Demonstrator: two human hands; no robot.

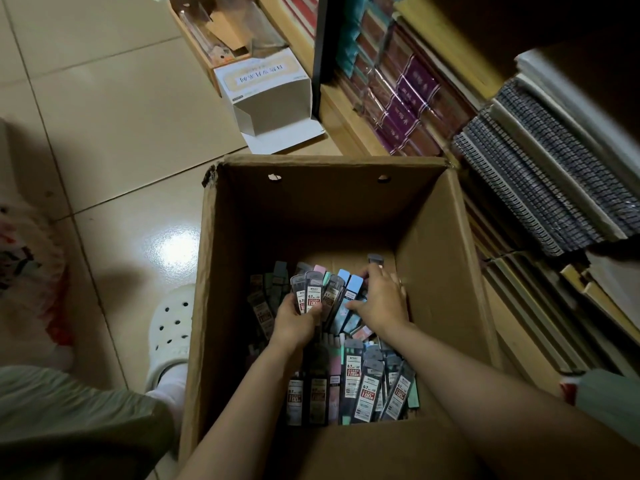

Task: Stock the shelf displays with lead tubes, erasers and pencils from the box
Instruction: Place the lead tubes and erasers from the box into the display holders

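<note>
Lead tubes gathered in the cardboard box [221, 271], lower centre.
A fan of lead tubes [320, 289] is gripped by the left hand [294, 322]; 1 tube [375, 260] is pinched by the right hand [381, 299]. Light, stiff, slippery cases; best held mid-length.

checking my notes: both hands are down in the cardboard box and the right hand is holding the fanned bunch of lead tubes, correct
Not quite. The head view shows the left hand holding the fanned bunch of lead tubes; the right hand reaches among loose tubes. Both hands are down in the cardboard box.

Brown box [221, 271] holds dark, pink, blue and mint tubes [367, 386] with red-and-white labels; beige floor [104, 133]; white holed clog [171, 336], lower left.
</note>
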